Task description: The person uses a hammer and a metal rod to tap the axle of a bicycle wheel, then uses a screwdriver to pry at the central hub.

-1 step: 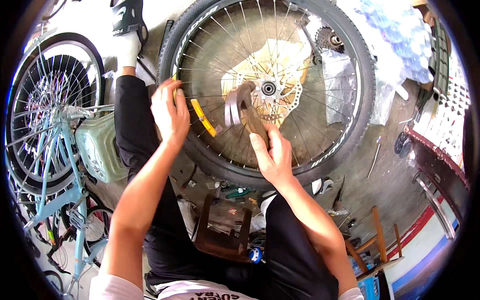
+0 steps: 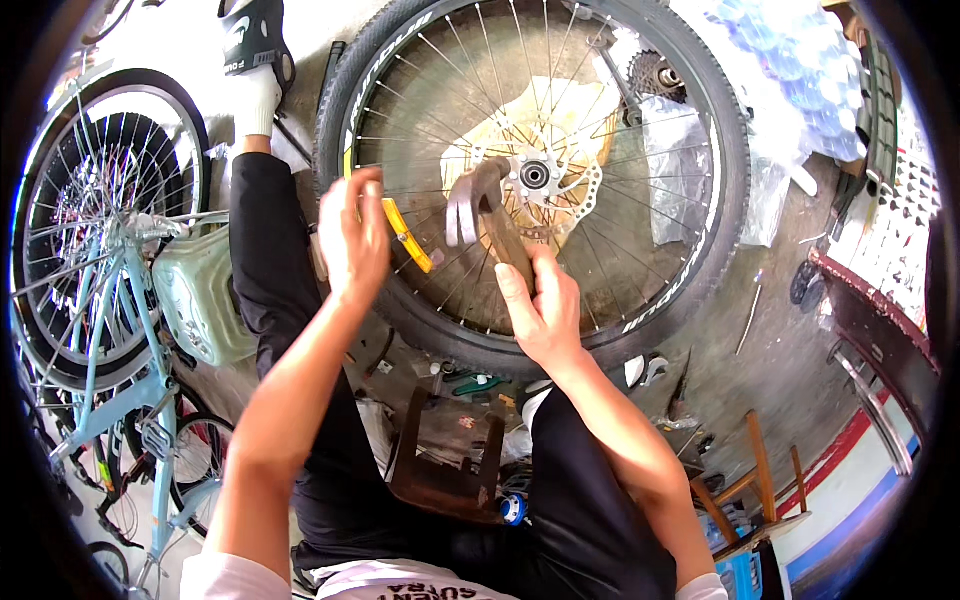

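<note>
A bicycle wheel (image 2: 680, 270) with a black tyre lies flat in front of me, its hub (image 2: 534, 175) and brake disc (image 2: 580, 208) facing up. My right hand (image 2: 545, 308) is closed round the wooden handle of a claw hammer (image 2: 478, 205), whose head hangs over the spokes left of the hub. Above the wheel's left rim is my left hand (image 2: 353, 240), fingers stretched out and slightly blurred. Beside those fingers a narrow yellow strip (image 2: 348, 165) shows against the rim. A curved yellow piece, apparently a tyre lever (image 2: 406, 236), lies across the spokes just right of that hand.
Under the wheel lies a tan sheet (image 2: 490, 130). A sprocket cassette (image 2: 655, 77) and clear plastic bags (image 2: 675, 180) are at the upper right. Light blue bicycle (image 2: 125, 400) and pale green plastic stool (image 2: 200, 300) stand left. A low brown stool (image 2: 440, 490) is between my legs.
My left hand has moved slightly right, away from the rim, and its fingers have straightened upward. The hammer and right hand have shifted slightly left.
</note>
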Available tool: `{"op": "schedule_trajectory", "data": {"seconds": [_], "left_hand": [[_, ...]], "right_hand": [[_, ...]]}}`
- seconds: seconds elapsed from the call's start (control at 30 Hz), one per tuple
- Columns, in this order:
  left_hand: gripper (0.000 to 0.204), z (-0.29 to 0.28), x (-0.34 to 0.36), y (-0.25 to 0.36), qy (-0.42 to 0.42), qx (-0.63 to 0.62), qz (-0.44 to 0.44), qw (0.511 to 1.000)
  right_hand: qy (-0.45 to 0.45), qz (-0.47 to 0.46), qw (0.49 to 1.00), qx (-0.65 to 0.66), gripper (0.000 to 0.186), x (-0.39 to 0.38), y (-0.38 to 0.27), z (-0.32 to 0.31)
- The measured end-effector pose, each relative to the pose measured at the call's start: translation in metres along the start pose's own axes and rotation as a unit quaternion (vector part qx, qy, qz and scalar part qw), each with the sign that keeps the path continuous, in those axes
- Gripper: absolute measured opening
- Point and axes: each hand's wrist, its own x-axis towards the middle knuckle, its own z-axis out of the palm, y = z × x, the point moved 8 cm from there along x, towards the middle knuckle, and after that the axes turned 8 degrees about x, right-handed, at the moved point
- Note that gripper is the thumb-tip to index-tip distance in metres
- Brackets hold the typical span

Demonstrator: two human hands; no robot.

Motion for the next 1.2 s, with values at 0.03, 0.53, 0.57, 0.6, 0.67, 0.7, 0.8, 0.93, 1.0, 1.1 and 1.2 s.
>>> {"op": "schedule_trajectory", "data": {"seconds": [0.03,0.53,0.57,0.6,0.67,0.7,0.8,0.93,1.0,1.1,1.2], "left_hand": [[0.027,0.018,-0.016,0.022,-0.111,-0.136,-0.097,0.980],[0.028,0.055,-0.038,0.081,-0.234,-0.130,-0.067,0.961],[0.028,0.049,-0.038,0.099,-0.219,-0.188,-0.070,0.955],[0.029,0.046,-0.037,0.109,-0.204,-0.246,-0.073,0.945],[0.038,0.053,-0.034,0.089,-0.197,-0.180,-0.025,0.963],[0.043,0.055,-0.033,0.084,-0.176,-0.132,0.012,0.975],[0.039,0.063,-0.031,0.076,-0.146,-0.011,0.083,0.986],[0.035,0.066,-0.028,0.076,-0.190,0.011,0.027,0.981],[0.036,0.059,-0.027,0.078,-0.184,-0.006,0.017,0.983],[0.037,0.052,-0.028,0.092,-0.167,-0.034,0.022,0.985],[0.038,0.058,-0.030,0.093,-0.151,0.033,0.089,0.984]], "right_hand": [[0.004,0.001,1.000,0.004,0.039,0.000,0.003,0.001],[0.210,-0.177,0.932,-0.237,0.013,0.009,0.016,-0.094],[0.224,-0.172,0.924,-0.259,0.015,0.012,0.024,-0.098],[0.217,-0.163,0.923,-0.271,0.015,0.014,0.030,-0.098],[0.214,-0.153,0.923,-0.280,0.015,0.017,0.034,-0.096],[0.194,-0.157,0.927,-0.281,0.013,0.019,0.039,-0.090],[0.164,-0.160,0.930,-0.287,0.011,0.021,0.046,-0.084],[0.161,-0.163,0.930,-0.288,0.009,0.020,0.050,-0.085],[0.155,-0.171,0.927,-0.295,0.009,0.022,0.043,-0.084],[0.166,-0.167,0.926,-0.294,0.009,0.020,0.044,-0.085],[0.168,-0.171,0.926,-0.292,0.009,0.021,0.045,-0.083]]}}
